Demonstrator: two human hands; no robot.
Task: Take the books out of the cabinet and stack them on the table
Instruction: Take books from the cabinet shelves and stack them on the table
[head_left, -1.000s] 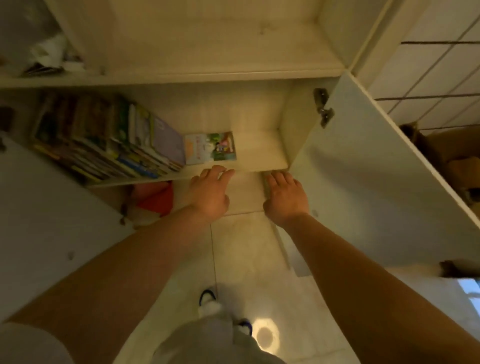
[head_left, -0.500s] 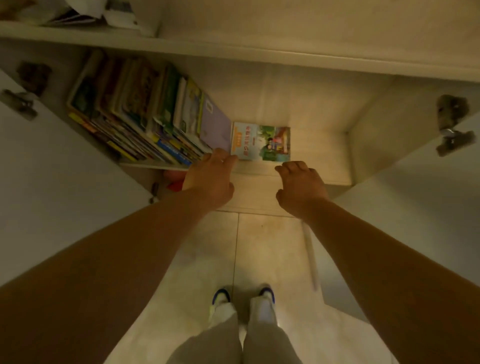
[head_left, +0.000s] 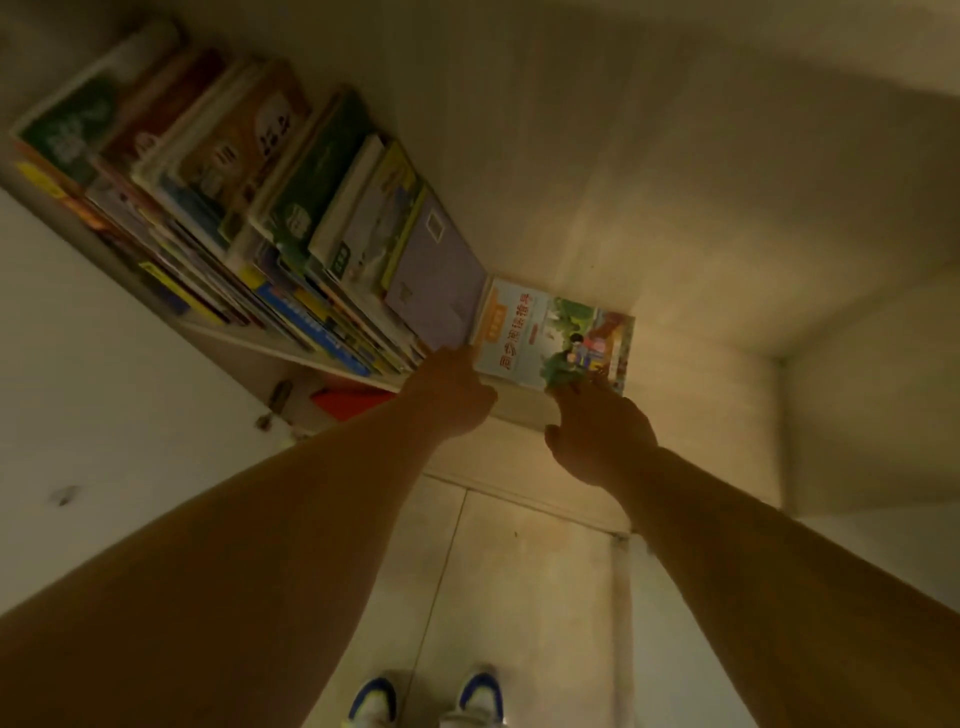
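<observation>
Head view: left hand (head_left: 449, 397) and right hand (head_left: 597, 436), loosely spread, touching flat picture book (head_left: 553, 338).

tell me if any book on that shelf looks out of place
One book lies flat on the shelf, cover up, at the right end of the leaning row of books. Both hands reach for it.

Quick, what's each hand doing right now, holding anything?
Left hand: at the left edge of the flat book; grip cannot be told.
Right hand: fingers on the book's near right corner; grip cannot be told.
</observation>
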